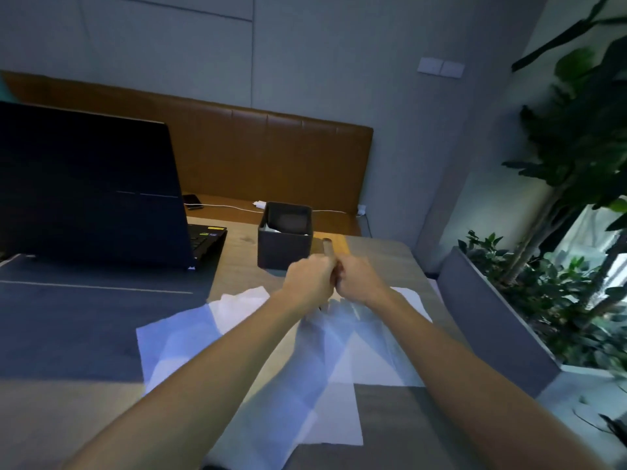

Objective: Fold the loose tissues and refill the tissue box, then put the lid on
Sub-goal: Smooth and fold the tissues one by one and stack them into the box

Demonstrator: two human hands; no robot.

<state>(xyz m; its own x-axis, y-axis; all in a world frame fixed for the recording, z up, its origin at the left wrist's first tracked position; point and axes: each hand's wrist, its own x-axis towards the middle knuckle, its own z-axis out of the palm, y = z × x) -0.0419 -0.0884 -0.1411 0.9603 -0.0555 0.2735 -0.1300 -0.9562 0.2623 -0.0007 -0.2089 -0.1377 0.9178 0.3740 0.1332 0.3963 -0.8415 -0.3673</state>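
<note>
Several loose white tissues lie spread and overlapping on the table in front of me. My left hand and my right hand meet knuckle to knuckle above their far edge, fingers curled. A raised peak of tissue reaches up into both hands, though the pinch itself is hidden. Just beyond the hands stands the dark square tissue box, open at the top with some white tissue inside. A tan wooden lid lies to its right, partly hidden by my hands.
An open black laptop stands at the left on a dark desk mat. A brown leather bench with a phone and a white charger cable lies behind the table. A grey planter with plants flanks the table's right edge.
</note>
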